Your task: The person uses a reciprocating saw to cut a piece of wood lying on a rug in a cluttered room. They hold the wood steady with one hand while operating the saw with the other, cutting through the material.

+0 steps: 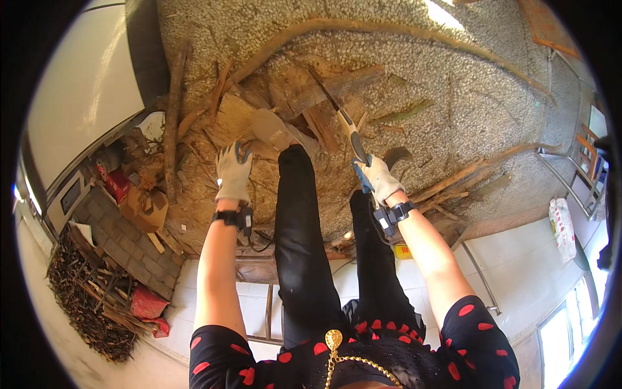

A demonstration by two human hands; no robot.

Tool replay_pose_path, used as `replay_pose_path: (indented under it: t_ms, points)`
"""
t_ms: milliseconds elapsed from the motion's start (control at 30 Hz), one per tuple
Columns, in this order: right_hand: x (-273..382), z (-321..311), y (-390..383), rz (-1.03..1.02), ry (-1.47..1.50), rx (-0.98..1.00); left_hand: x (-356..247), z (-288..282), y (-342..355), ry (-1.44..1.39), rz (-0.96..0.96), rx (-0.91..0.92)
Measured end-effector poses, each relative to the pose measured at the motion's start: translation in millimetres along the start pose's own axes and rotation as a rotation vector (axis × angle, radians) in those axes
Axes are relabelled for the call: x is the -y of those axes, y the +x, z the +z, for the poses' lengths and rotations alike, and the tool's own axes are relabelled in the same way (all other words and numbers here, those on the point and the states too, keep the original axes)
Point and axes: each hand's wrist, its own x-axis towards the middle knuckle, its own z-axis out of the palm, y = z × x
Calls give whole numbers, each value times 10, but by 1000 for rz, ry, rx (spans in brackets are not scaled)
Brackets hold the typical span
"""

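Observation:
My right hand (pixel 377 176), in a white and blue work glove, is wrapped round the pale and dark handle of a hand saw (pixel 353 135). Its narrow dark blade points forward and to the left, over scraps of wood. My left hand (pixel 233 172), gloved too, has its fingers apart and holds nothing. Just ahead of it lies a pale chunk of wood (pixel 234 120); whether they touch I cannot tell. My left shoe (pixel 272 129) is set beside or on that wood. Under it the ground is strewn with brown chips.
A long bent branch (pixel 389 29) arcs across the pebbled ground ahead. An upright-looking pole (pixel 175 123) lies at left, near a cardboard box (pixel 144 209) and a heap of twigs (pixel 87 295). Several sticks (pixel 453 181) lie at right. A wide board (pixel 337 87) rests ahead.

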Motion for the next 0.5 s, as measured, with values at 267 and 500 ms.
replay_pose_path:
  t_ms: [267, 500]
  points:
    - [-557, 337, 434, 160, 618, 188, -1204, 374, 1001, 605, 272, 96]
    - [-474, 449, 333, 52, 423, 184, -1635, 985, 1407, 877, 478, 595]
